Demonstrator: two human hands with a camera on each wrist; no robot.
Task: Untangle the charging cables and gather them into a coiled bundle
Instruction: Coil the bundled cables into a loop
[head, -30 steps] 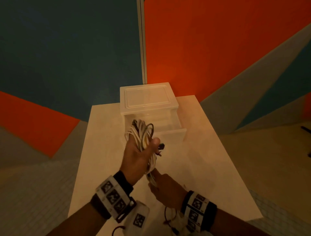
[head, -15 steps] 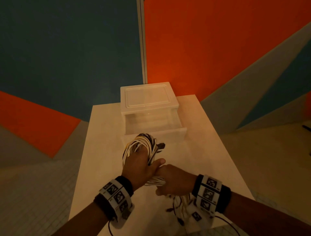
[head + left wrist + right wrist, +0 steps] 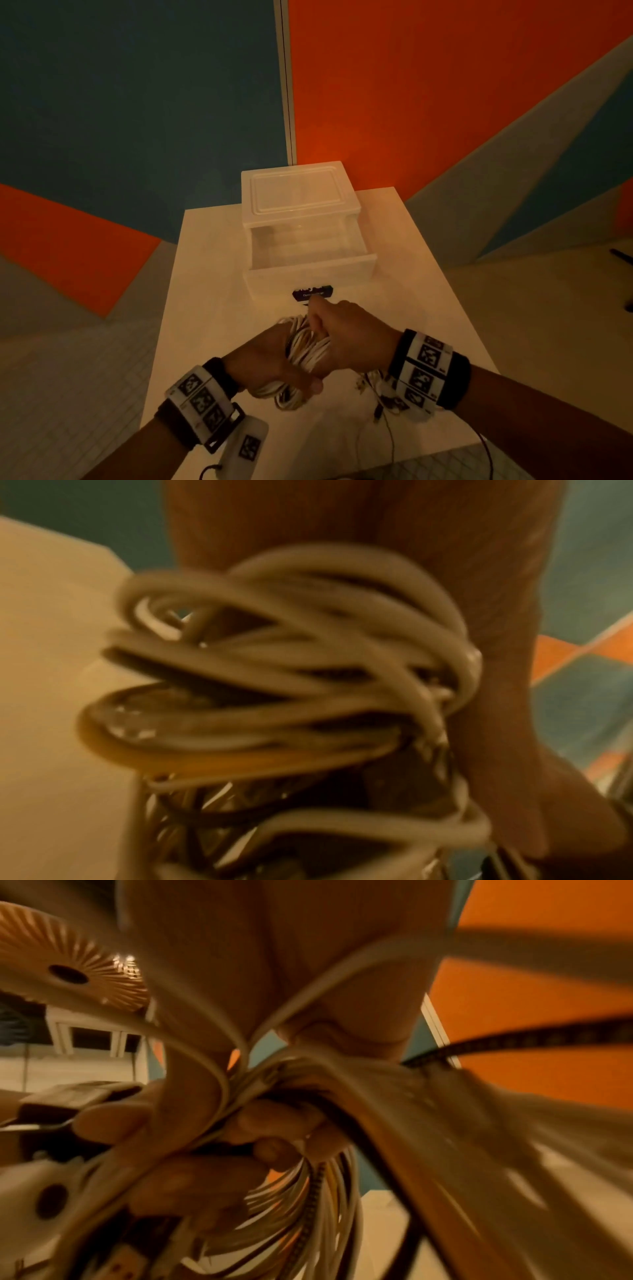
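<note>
A coiled bundle of white, black and yellow charging cables (image 3: pixel 306 346) is held between both hands just above the white table (image 3: pixel 212 308). My left hand (image 3: pixel 267 359) grips the coil from the left, with loops wound round it in the left wrist view (image 3: pixel 274 669). My right hand (image 3: pixel 346 332) grips the coil from the right. In the right wrist view its fingers (image 3: pixel 274 1123) curl round a bunch of strands (image 3: pixel 308 1204). Loose cable ends (image 3: pixel 378 394) trail onto the table under my right wrist.
A translucent plastic drawer box (image 3: pixel 298 192) stands at the table's far end. Its drawer (image 3: pixel 308 270) is pulled out toward my hands and bears a dark label (image 3: pixel 311 293). The table's edges drop to tiled floor on both sides. Painted walls rise behind.
My left hand has lowered the coil from in front of the drawer toward the near table. My right hand has risen from below the coil and now grips its right side.
</note>
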